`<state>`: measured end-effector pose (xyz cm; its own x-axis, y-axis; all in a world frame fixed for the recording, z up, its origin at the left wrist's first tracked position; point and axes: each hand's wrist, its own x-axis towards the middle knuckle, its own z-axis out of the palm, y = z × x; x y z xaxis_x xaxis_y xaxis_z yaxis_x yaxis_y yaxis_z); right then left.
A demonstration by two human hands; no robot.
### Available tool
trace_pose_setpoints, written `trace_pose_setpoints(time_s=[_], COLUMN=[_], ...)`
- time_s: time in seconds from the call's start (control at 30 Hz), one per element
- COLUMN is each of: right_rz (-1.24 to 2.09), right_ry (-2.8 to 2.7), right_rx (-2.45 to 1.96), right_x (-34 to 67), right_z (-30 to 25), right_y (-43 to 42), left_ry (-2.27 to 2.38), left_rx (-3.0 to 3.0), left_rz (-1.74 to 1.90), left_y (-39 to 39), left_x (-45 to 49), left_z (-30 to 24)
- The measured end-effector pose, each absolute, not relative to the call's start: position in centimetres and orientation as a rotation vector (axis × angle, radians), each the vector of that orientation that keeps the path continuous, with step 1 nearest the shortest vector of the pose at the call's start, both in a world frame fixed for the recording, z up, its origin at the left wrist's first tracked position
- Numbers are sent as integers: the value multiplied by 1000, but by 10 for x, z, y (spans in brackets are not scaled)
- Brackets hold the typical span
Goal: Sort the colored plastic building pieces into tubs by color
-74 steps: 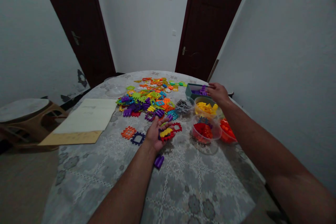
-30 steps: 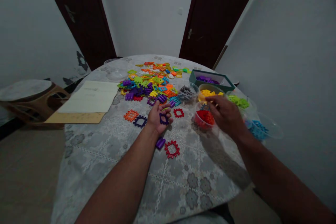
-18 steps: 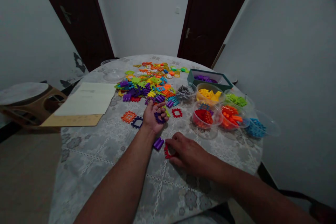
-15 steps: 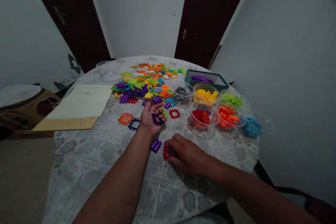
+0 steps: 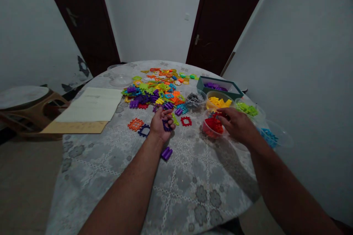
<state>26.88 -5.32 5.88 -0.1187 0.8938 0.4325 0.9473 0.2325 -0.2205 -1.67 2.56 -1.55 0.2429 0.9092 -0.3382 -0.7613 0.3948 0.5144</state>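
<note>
My left hand (image 5: 161,125) rests palm up near the middle of the table, its fingers curled round a dark purple square frame piece (image 5: 166,125). Over a clear bowl of red pieces (image 5: 213,127), my right hand (image 5: 238,123) reaches in from the right. Its thumb and fingertips close on a red frame piece, mostly hidden against the red contents. A purple ribbed piece (image 5: 166,153) lies below my left hand. To the left are an orange window piece (image 5: 135,124) and a dark blue square frame (image 5: 143,130). A red square frame (image 5: 186,121) lies between my hands.
A mixed pile of colourful plastic pieces (image 5: 154,91) covers the table's far middle. Bowls of grey (image 5: 195,98), yellow (image 5: 218,102), green (image 5: 247,109) and blue pieces (image 5: 268,137) stand right, before a green box (image 5: 234,88). Paper (image 5: 91,104) lies left.
My right hand has lifted the red frame piece off the tabletop and moved right and away, to the bowl of red pieces. My left hand stays in place with the purple frame. The view has shifted slightly.
</note>
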Motion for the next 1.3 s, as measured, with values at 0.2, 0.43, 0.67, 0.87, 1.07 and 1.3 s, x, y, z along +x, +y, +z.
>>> trace_pose_setpoints(time_s=[0.2,0.43,0.67,0.87,1.07,1.3], right_rz=[-251,68,26,77,-225,-396], right_ry=[-2039,-2256,-2301,-2304,-2082,-1960], right_rx=[-1434,-1689,-1987,-1709,-1575,-1708], right_x=[217,142,138,138,189,231], right_z=[39,-8,-26,3,48,45], right_y=[-62,-37,-23,-62,-80,-69], left_ry=[639,594,542,553,574,559], left_rx=[245,222,211,207,193,183], left_rz=[1184,1238,1264,1287,1293,1279], left_y=[27,28,27,24,23,25], left_x=[-18,-20,-21,-22,-21,-18], left_z=[-17,-16,-17,-13,-12,-16])
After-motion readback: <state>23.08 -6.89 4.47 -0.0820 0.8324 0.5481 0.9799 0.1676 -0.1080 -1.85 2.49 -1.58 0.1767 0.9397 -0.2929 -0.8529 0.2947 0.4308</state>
